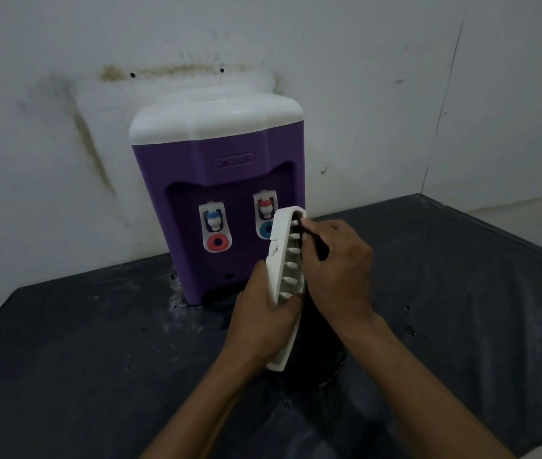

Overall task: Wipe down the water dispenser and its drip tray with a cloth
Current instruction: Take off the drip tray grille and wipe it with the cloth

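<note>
Purple water dispenser [216, 180] with white top stands on the dark table [97, 359] against the stained white wall [64, 94]. The white drip tray [279, 253] is off the unit, held on end and tilted just in front of its right tap [265, 210]. Left hand [263, 313] grips the tray's lower part, fingers curled round its edge. Right hand [339, 270] pinches a dark cloth [320, 352] against the slotted face near the tray's upper end; the rest of the cloth hangs below the hand.

One water dispenser [216, 167] with two taps [214, 223] [265, 207], one drip tray [277, 256], one dark cloth [319, 352], two hands [263, 323] [339, 273], one table [97, 359].
</note>
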